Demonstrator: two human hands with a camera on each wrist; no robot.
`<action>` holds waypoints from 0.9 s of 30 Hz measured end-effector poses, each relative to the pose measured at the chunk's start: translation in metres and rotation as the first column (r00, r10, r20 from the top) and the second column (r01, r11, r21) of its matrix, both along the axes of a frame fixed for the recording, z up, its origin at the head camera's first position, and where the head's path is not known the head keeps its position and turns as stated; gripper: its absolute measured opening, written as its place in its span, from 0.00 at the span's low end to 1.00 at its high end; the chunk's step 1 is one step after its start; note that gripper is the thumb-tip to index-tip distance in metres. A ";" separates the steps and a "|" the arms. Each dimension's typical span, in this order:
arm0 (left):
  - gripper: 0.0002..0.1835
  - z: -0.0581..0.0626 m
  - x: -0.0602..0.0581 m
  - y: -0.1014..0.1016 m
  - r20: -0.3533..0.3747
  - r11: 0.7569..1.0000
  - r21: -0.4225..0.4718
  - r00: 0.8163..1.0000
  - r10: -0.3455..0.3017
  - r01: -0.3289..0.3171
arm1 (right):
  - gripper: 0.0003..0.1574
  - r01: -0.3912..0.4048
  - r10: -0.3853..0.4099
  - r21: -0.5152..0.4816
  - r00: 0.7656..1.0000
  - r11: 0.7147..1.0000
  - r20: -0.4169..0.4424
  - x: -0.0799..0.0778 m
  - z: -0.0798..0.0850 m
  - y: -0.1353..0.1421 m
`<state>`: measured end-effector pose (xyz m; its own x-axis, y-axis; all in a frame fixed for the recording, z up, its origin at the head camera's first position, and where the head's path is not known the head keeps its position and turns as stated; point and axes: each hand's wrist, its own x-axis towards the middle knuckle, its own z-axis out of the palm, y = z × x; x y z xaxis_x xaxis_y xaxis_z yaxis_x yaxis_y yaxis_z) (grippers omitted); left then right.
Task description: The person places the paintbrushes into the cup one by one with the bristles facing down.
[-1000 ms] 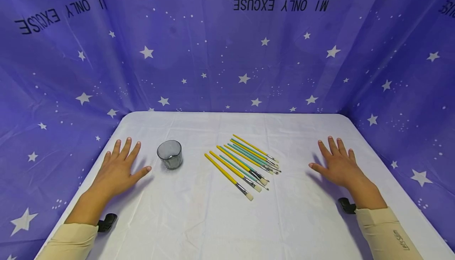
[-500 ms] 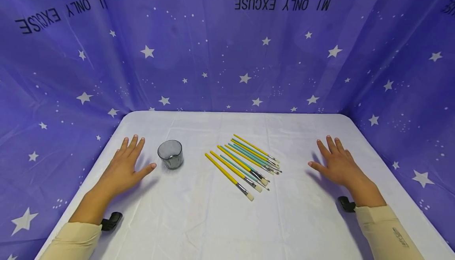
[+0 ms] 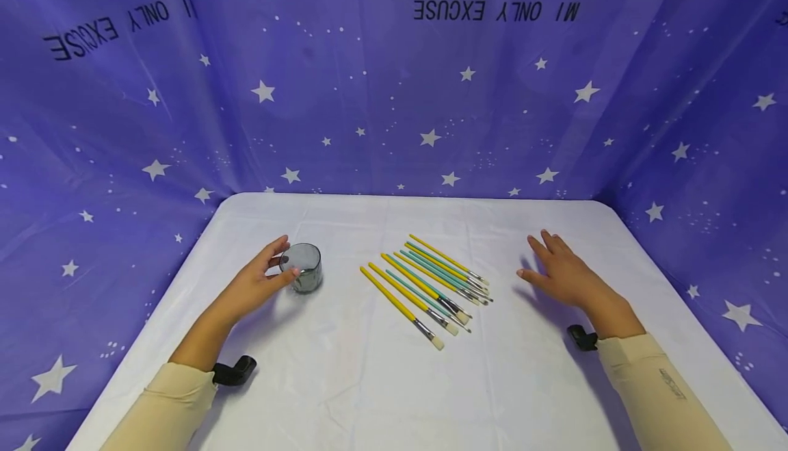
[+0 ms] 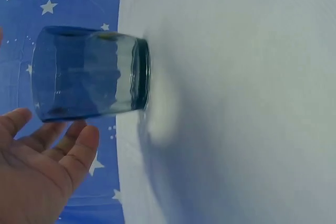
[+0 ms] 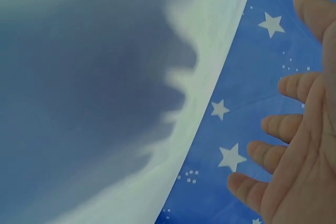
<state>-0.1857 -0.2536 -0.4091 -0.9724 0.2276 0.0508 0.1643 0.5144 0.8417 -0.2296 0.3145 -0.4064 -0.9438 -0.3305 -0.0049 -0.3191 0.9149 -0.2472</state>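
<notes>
A smoky grey glass tumbler (image 3: 309, 274) stands upright on the left part of the white table. My left hand (image 3: 254, 288) is at its near-left side, thumb in front of the rim and fingers behind it. In the left wrist view the fingers (image 4: 81, 148) are spread and relaxed right by the side of the tumbler (image 4: 89, 74), not curled round it. Over the right side of the table hovers my right hand (image 3: 568, 278), fingers loosely extended and holding nothing. Between the hands lie several paintbrushes (image 3: 425, 285) with yellow and teal handles, bristles toward the lower right.
A white cloth covers the table (image 3: 369, 396). Purple star-patterned curtains (image 3: 394, 95) hang along its back and both sides. A black wrist camera (image 3: 235, 371) sits on the left wrist and another black camera (image 3: 581, 338) on the right.
My left hand has moved right to the tumbler, its fingers drawing closer together. My right hand has shifted slightly left. The tumbler and brushes stay where they were.
</notes>
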 end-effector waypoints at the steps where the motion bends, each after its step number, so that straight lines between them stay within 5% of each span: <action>1: 0.43 -0.001 -0.001 0.001 0.012 1.000 0.013 1.000 0.008 -0.008 | 0.53 -0.004 0.005 -0.010 1.000 1.000 0.004 -0.001 0.001 -0.002; 15: 0.44 -0.015 -0.008 0.010 0.059 0.994 0.081 0.996 0.068 -0.073 | 0.51 -0.066 0.070 -0.064 0.995 0.996 0.068 -0.026 -0.001 -0.023; 27: 0.46 -0.023 -0.011 0.012 0.201 0.963 0.249 0.978 0.052 -0.102 | 0.41 -0.117 0.209 -0.378 0.955 0.919 0.212 -0.050 0.004 -0.055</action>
<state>-0.1968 -0.2411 -0.4318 -0.9837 0.1554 -0.0907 -0.0438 0.2819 0.9584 -0.2798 0.2597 -0.4028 -0.8611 -0.5022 -0.0795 -0.3442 0.6908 -0.6359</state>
